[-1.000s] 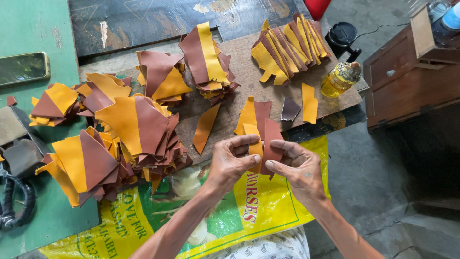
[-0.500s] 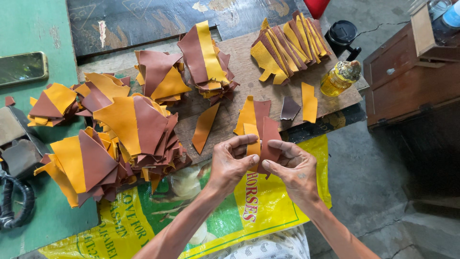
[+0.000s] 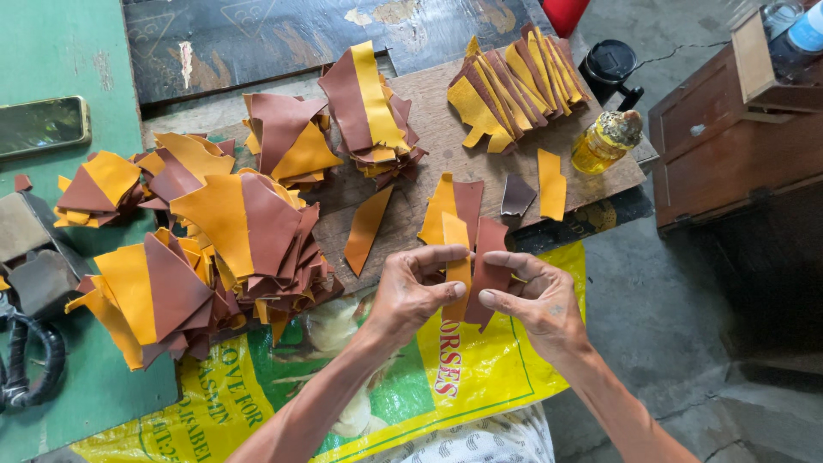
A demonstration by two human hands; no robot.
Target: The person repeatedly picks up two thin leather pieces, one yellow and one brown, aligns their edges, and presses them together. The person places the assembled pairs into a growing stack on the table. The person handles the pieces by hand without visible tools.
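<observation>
My left hand (image 3: 411,296) and my right hand (image 3: 536,296) meet above a yellow printed sack (image 3: 480,377). Together they pinch a small two-colour leather piece (image 3: 474,266), a yellow strip on the left joined to a brown strip on the right. The left fingers grip the yellow strip, the right fingers the brown one. Just behind it a similar yellow and brown piece (image 3: 453,206) lies on the wooden board (image 3: 429,94).
Heaps of yellow and brown leather pieces (image 3: 231,231) cover the board and a green table (image 3: 60,60). A loose orange strip (image 3: 366,230), a small oil bottle (image 3: 604,141), a black cup (image 3: 610,64), a phone (image 3: 43,124) and a wooden box (image 3: 729,129) lie around.
My hands stay in almost the same place. The fingers have shifted slightly on the leather piece, pressing the two strips together.
</observation>
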